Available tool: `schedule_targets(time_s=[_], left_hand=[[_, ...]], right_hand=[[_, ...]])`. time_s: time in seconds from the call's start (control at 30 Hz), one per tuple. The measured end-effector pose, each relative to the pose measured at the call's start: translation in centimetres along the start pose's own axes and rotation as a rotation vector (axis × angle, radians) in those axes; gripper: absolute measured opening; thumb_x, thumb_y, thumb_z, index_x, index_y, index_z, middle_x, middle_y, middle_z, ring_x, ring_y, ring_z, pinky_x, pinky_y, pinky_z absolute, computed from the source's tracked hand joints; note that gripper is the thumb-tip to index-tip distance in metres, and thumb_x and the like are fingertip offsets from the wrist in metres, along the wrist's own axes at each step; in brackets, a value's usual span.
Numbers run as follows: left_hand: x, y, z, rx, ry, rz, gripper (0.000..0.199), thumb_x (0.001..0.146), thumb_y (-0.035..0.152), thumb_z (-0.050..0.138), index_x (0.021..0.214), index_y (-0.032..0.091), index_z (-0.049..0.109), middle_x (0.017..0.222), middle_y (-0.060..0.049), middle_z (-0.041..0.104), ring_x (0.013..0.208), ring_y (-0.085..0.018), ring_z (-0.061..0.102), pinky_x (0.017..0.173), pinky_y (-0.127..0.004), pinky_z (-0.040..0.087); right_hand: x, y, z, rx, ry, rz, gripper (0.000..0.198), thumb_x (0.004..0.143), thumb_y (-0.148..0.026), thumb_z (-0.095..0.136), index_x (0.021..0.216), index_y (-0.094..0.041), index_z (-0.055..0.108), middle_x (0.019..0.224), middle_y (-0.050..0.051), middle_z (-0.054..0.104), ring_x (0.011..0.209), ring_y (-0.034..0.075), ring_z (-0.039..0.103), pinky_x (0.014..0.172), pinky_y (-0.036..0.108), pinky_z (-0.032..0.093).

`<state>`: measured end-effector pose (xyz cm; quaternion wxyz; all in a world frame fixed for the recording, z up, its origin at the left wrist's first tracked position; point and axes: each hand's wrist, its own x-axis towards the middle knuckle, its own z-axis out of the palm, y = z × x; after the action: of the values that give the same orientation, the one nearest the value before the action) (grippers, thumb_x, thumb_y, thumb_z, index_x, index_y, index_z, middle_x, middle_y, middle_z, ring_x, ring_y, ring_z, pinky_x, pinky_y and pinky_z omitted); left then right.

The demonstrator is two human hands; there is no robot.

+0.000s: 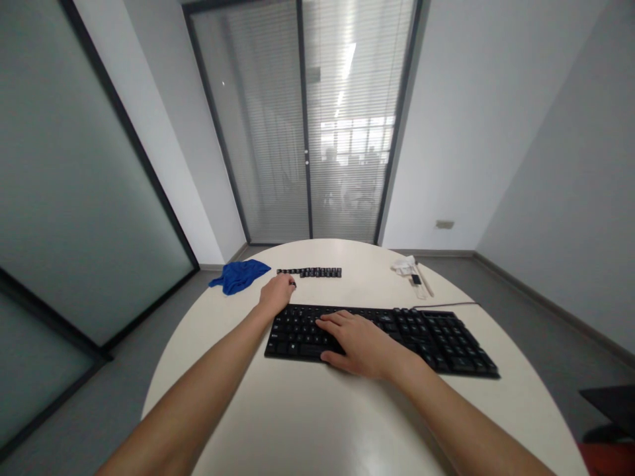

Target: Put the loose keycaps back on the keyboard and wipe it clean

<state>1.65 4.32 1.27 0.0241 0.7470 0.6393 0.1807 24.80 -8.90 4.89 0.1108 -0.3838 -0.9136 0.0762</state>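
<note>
A black keyboard (449, 340) lies across the table in front of me. My right hand (354, 344) rests palm down over its middle keys, fingers stretched out and thumb near the front edge. Beyond the keyboard's far left corner is my left hand (278, 293), its fingers pinched on a small black keycap (292, 284). Just past that hand, loose black keycaps (322, 272) are lined up in rows on the table. Part of the keyboard's left side is hidden by my left hand and wrist.
The round white table (268, 410) carries a crumpled blue cloth (241, 274) at far left. At far right lie a white tissue (404, 265), a thin pale stick (425, 280) and a small black item with wire (416, 280). A cable (446, 305) runs off the right edge.
</note>
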Motion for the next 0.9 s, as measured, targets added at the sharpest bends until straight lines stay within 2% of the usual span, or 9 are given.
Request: schedule_targets(time_s=[0.17, 0.23, 0.47, 0.67, 0.9], left_hand=[[-3.6, 2.5, -0.3, -0.119, 0.042, 0.099, 0.019, 0.095, 0.027, 0.054, 0.111, 0.025, 0.065, 0.112, -0.003, 0.070, 0.108, -0.021, 0.062, 0.091, -0.031, 0.048], [-5.0, 3.1, 0.0, -0.259, 0.086, 0.124, 0.020, 0.095, 0.025, 0.055, 0.112, 0.024, 0.065, 0.109, -0.003, 0.071, 0.103, -0.021, 0.063, 0.090, -0.032, 0.049], [-6.6, 2.7, 0.0, -0.509, 0.059, 0.218, 0.017, 0.092, 0.019, 0.059, 0.107, 0.022, 0.067, 0.104, -0.003, 0.072, 0.099, -0.020, 0.063, 0.094, -0.034, 0.048], [-6.7, 1.6, -0.6, -0.455, -0.006, 0.336, 0.015, 0.092, 0.020, 0.058, 0.104, 0.021, 0.067, 0.104, -0.005, 0.071, 0.102, -0.022, 0.062, 0.096, -0.036, 0.047], [-6.8, 1.4, -0.9, -0.421, -0.054, 0.424, 0.017, 0.095, 0.021, 0.052, 0.103, 0.021, 0.067, 0.105, -0.005, 0.070, 0.104, -0.022, 0.059, 0.098, -0.037, 0.046]], right_hand=[[0.2, 0.1, -0.1, -0.004, 0.018, -0.015, 0.060, 0.088, -0.049, 0.063, 0.136, -0.012, 0.060, 0.134, 0.016, 0.062, 0.122, 0.033, 0.056, 0.107, 0.046, 0.044], [0.3, 0.3, 0.0, 0.009, 0.046, -0.035, 0.057, 0.091, -0.051, 0.061, 0.133, -0.013, 0.061, 0.129, 0.015, 0.065, 0.120, 0.031, 0.057, 0.107, 0.045, 0.043], [0.7, 1.2, 0.5, 0.051, 0.122, -0.087, 0.039, 0.103, -0.042, 0.044, 0.125, -0.017, 0.064, 0.117, 0.011, 0.068, 0.110, 0.025, 0.060, 0.101, 0.041, 0.046], [1.0, 1.2, 1.0, 0.045, 0.160, -0.051, 0.035, 0.103, -0.041, 0.043, 0.120, -0.019, 0.064, 0.113, 0.010, 0.068, 0.105, 0.024, 0.059, 0.097, 0.041, 0.047], [1.3, 1.1, 1.9, 0.047, 0.197, -0.007, 0.038, 0.102, -0.044, 0.046, 0.125, -0.018, 0.061, 0.117, 0.010, 0.067, 0.109, 0.026, 0.057, 0.100, 0.044, 0.045]])
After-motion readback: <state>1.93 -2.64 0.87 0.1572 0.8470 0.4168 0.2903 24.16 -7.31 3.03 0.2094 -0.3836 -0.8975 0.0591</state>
